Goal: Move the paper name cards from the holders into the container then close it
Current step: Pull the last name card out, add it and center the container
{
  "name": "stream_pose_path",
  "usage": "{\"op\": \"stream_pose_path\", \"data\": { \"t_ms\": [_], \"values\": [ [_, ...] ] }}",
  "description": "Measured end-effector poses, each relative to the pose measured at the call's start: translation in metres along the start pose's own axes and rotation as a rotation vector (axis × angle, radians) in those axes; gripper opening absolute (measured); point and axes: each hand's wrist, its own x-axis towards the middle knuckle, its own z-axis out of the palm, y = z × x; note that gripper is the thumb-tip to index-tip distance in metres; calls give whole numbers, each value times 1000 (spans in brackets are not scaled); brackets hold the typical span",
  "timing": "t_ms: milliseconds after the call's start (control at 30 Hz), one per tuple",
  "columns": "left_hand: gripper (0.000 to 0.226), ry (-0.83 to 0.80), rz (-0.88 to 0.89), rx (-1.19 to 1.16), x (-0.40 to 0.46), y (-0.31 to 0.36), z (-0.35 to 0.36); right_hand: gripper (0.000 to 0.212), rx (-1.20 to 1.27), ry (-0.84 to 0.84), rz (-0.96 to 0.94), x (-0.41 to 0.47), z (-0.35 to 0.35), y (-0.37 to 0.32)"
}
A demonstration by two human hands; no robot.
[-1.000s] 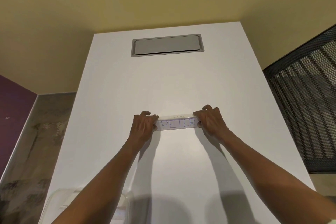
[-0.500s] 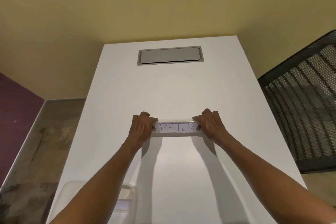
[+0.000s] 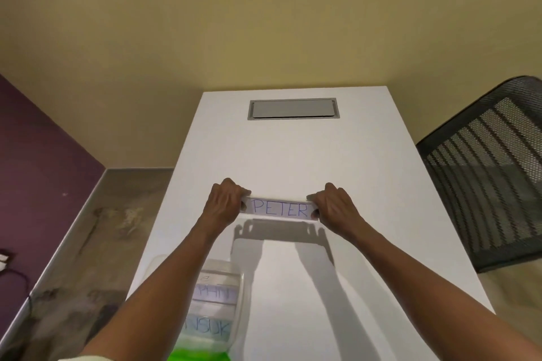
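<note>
Holder (image 3: 280,215) w/ PETER card (image 3: 280,209): mid-table (image 3: 293,155), lifted, card not yet out. L hand (image 3: 224,204) & R hand (image 3: 334,208) grip its ends. Container (image 3: 214,302): near edge, open, approx. 2 cards inside. Left: pull PETER, drop in, close.

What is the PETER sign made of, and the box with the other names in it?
The PETER name card looks like thin white paper with pen-written letters, seemingly inside a clear, glossy plastic holder. The container looks like see-through, slightly cloudy plastic: more lettered cards show through its wall.
</note>
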Motion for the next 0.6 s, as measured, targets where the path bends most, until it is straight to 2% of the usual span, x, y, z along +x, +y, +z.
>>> {"op": "stream_pose_path", "data": {
  "t_ms": [67, 600],
  "values": [
    [37, -65, -50, 12, -13, -3, -9, 17, -39, -43, 3, -5, -8, -14],
    [40, -91, -232, -93, -121, -51, -40, 14, -84, -75, -100, -42, -16, -120]
  ]
}}
